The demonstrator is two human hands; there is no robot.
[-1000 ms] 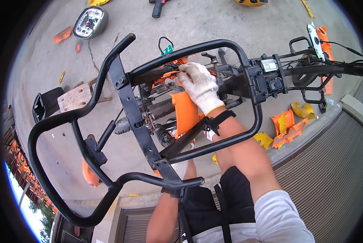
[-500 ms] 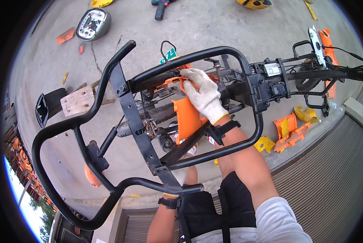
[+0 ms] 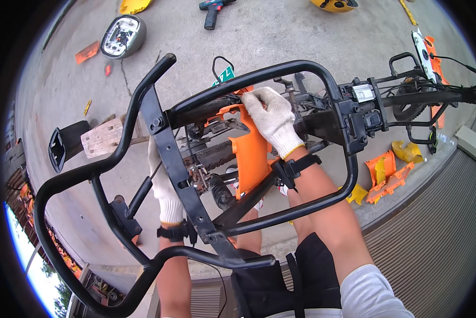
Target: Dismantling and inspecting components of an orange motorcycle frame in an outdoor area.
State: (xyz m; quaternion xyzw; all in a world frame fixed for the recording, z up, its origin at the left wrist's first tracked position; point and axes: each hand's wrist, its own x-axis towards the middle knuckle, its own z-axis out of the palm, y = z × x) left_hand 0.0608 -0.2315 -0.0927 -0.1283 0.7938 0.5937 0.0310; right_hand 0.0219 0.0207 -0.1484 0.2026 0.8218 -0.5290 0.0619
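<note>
Head view: orange panel [image 3: 250,164] sits within the black frame [image 3: 177,167], right of its cross plate. We see the right hand [image 3: 272,119] curled narrow over the panel's upper end, apparently gripping it. Left hand [image 3: 166,191] shows left of the frame's cross plate; fingers mostly hidden, we can't tell its grip. Step, we judge: working the panel inside the frame. Next move likely needs a firm hold, clear of the frame's bars.

i'm in an open-air repair yard here: stripped black bike frame [image 3: 175,159] before me, cordless drill [image 3: 211,15] and loose body panels [image 3: 390,164] on concrete ground [image 3: 169,32], trees [image 3: 63,294] and sky [image 3: 27,262] beyond.
</note>
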